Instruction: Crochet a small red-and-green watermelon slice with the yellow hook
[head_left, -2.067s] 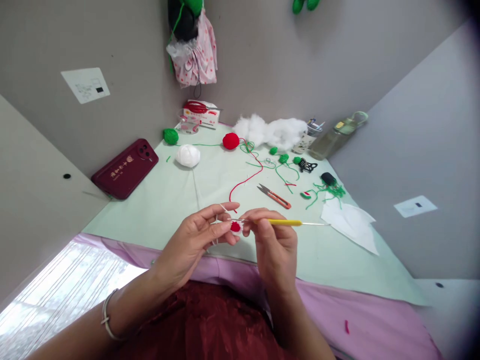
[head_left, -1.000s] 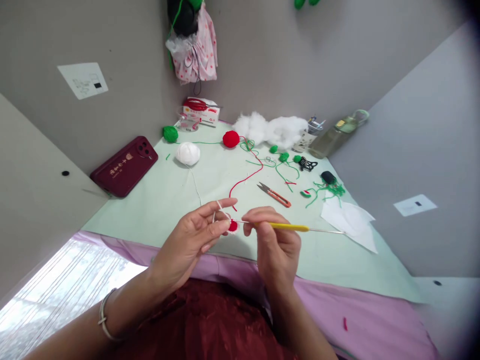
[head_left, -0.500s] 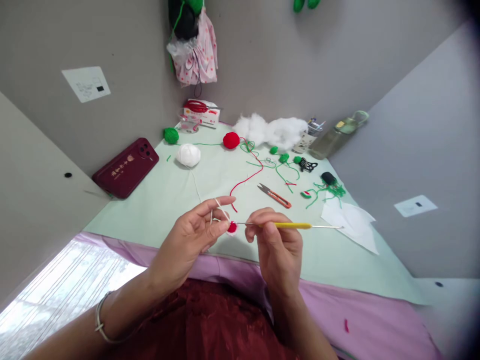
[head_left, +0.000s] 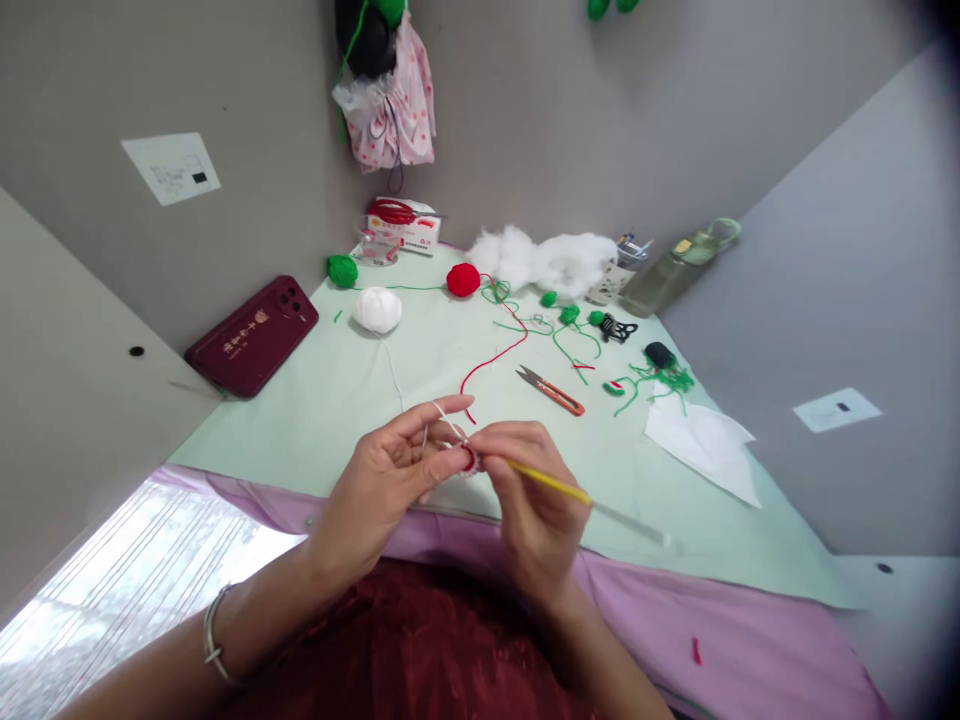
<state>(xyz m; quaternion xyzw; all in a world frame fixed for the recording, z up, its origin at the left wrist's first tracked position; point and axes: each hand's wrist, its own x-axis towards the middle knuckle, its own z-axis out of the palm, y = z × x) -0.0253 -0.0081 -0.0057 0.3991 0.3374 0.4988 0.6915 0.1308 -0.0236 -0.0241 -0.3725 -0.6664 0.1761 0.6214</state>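
Observation:
My left hand (head_left: 390, 475) pinches a small red and white crochet piece (head_left: 468, 459), with white yarn (head_left: 433, 410) looped over its forefinger. That strand runs back to a white yarn ball (head_left: 377, 309). My right hand (head_left: 529, 500) grips a yellow-handled crochet hook (head_left: 551, 484), its tip at the piece and its tail slanting down to the right. Both hands meet over the near edge of the pale green mat (head_left: 337, 390).
On the mat lie a red yarn ball (head_left: 463, 279), a green yarn ball (head_left: 342, 270), orange thread snips (head_left: 551, 390), white stuffing (head_left: 551, 260), green yarn scraps (head_left: 652, 380) and white paper (head_left: 705, 445). A dark red phone (head_left: 251, 335) lies at left, a bottle (head_left: 675, 265) at back right.
The hook was drawn back from the piece to the right, then brought in again. Its handle has swung from level to slanting down. My left hand has stayed in place.

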